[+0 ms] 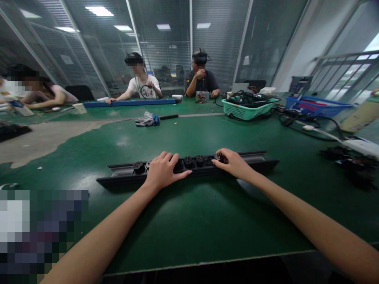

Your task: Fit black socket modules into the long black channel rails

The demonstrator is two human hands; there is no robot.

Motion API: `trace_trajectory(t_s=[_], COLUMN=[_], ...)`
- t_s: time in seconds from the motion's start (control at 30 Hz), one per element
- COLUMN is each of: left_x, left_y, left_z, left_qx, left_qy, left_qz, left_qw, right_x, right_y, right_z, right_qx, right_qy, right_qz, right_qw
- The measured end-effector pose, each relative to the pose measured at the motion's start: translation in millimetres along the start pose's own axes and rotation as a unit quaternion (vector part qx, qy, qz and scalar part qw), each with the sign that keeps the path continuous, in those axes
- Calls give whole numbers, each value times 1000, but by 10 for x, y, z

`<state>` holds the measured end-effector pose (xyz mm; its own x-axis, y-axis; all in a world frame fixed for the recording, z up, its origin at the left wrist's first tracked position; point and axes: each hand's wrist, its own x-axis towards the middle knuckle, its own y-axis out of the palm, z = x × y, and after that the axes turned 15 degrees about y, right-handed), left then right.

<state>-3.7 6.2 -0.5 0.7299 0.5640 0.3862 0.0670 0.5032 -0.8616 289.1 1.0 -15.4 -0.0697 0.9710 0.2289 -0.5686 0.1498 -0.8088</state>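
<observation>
A long black channel-shaped rail (204, 170) lies across the green table, with several round black parts (188, 161) seated in a row inside it. My left hand (162, 169) rests over the rail left of its middle, fingers on the far side and thumb stretched along the near edge; it grips the rail. Toward the right part of the rail, my right hand (232, 162) pinches a small round part (219, 157) between thumb and forefinger, at the channel.
Beyond the rail lie a grey-blue cloth (147, 119) and a green basket (248, 110) of cables. A blue basket (322, 108) and dark parts (352, 159) are at the right. Across the table sit people (142, 85), beside a long blue bar (133, 103).
</observation>
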Motion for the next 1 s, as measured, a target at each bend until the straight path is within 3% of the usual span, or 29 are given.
trace_trajectory(t_s=[0.4,1.0], left_x=[4,8], left_y=[-2,4], left_z=[4,4], left_qx=[-6,6], left_qy=[3,2], left_qz=[-6,3], left_qw=[1000,1000], right_x=[-43,-46], right_y=[-128,-121], right_z=[-37,-103], right_qx=[-10,-19], right_qy=[35,42], right_qz=[3,-44], right_qw=[999,998])
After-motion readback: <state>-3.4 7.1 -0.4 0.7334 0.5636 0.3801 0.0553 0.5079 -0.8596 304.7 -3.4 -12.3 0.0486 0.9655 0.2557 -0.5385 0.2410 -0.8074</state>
